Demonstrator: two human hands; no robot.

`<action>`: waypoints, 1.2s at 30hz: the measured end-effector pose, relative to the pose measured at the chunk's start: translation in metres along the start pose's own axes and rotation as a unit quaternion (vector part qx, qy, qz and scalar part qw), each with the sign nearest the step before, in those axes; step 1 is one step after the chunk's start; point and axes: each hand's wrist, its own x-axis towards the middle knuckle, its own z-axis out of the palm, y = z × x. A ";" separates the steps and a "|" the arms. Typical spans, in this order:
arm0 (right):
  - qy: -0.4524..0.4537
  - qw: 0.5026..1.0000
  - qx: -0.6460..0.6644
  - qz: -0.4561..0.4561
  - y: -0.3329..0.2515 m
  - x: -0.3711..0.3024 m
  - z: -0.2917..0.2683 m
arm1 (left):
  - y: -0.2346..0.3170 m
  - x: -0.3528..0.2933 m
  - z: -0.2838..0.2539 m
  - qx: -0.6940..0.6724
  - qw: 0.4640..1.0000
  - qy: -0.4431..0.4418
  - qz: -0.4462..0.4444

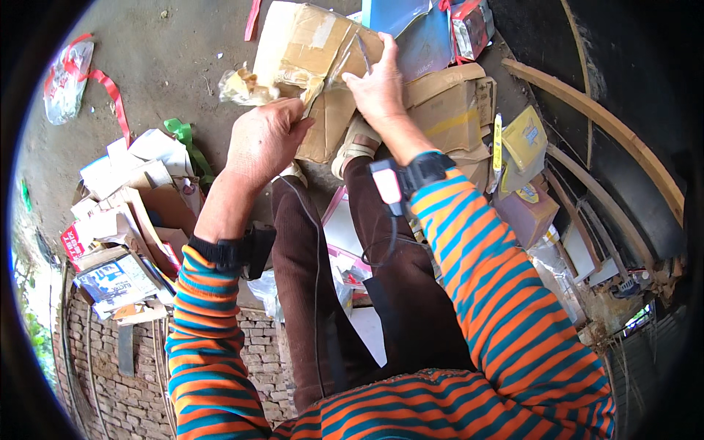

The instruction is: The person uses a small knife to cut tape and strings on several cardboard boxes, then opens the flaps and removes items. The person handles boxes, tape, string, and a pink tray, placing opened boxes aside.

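A brown cardboard box [312,40] lies in front of my feet, with loose tape along its near side. My left hand [265,139] is closed in a fist at its near left edge, gripping a strip of brown packing tape [313,89] that runs up onto the box. Over the box's right part, my right hand [380,92] is closed around a thin, pointed metal blade [364,53]; its handle is hidden in the palm. Crumpled clear and brown tape [248,86] sits just left of the box.
Flattened cardboard [451,110] lies to the right, below a blue box [411,37]. A pile of cardboard and paper [136,220] stands left. Red ribbon [110,88] trails over the floor beside a plastic bag [67,88]. Curved wooden strips [609,117] line the right side.
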 end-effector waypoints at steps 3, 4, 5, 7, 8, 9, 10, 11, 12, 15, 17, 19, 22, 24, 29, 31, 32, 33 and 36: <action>-0.008 0.999 0.008 0.043 0.001 -0.013 0.008 | 0.011 0.003 -0.012 -0.045 0.998 0.054 -0.003; 0.001 0.999 -0.023 0.039 0.003 -0.014 0.007 | 0.011 0.007 -0.014 -0.052 0.996 0.072 0.000; -0.003 0.998 -0.040 0.048 0.006 -0.013 0.004 | 0.007 0.011 -0.015 -0.073 0.995 0.064 0.001; -0.004 0.996 -0.068 0.050 0.010 -0.008 -0.003 | -0.005 0.022 -0.014 -0.223 0.970 0.057 -0.077; -0.023 0.994 -0.092 0.052 0.012 -0.005 -0.007 | -0.013 0.026 -0.011 -0.377 0.916 0.058 -0.121; -0.037 0.992 -0.110 0.047 0.013 -0.004 -0.008 | -0.028 0.034 -0.016 -0.427 0.886 0.100 -0.154; -0.035 0.988 -0.138 0.055 0.014 -0.002 -0.011 | -0.044 0.045 -0.024 -0.477 0.851 0.154 -0.155; -0.067 0.988 -0.136 0.040 0.014 0.000 -0.011 | -0.051 0.052 -0.020 -0.593 0.744 0.213 -0.220; -0.093 0.986 -0.128 0.046 0.015 0.000 -0.011 | -0.055 0.062 -0.011 -0.486 0.820 0.233 -0.192; -0.052 0.989 -0.103 0.091 0.018 0.000 -0.011 | -0.045 0.068 0.015 0.039 0.937 0.297 -0.182; -0.022 0.995 -0.065 0.075 0.019 0.001 -0.009 | -0.021 0.064 0.034 0.109 0.956 0.250 -0.111; 0.008 0.999 0.010 0.046 0.020 0.002 -0.004 | 0.001 0.067 0.049 0.219 0.955 0.198 -0.014; 0.099 0.989 0.100 0.047 0.020 0.008 0.006 | 0.012 0.079 0.052 0.228 0.959 0.153 -0.075; 0.131 0.982 0.104 0.090 0.022 0.014 0.007 | 0.005 0.092 0.047 0.200 0.966 0.108 -0.126; 0.095 0.985 0.083 0.116 0.017 0.017 -0.013 | -0.002 0.105 0.052 0.197 0.962 0.179 -0.058; 0.057 0.984 0.062 0.160 0.002 0.019 -0.019 | 0.003 0.107 0.054 0.206 0.960 0.186 -0.036; 0.029 0.977 0.079 0.195 -0.009 0.022 -0.020 | 0.007 0.108 0.054 0.190 0.969 0.149 -0.057; 0.023 0.969 0.085 0.232 -0.018 0.026 -0.022 | 0.009 0.108 0.053 0.179 0.972 0.137 -0.060; 0.027 0.956 0.081 0.282 -0.037 0.034 -0.024 | 0.011 0.112 0.046 0.178 0.973 0.136 -0.043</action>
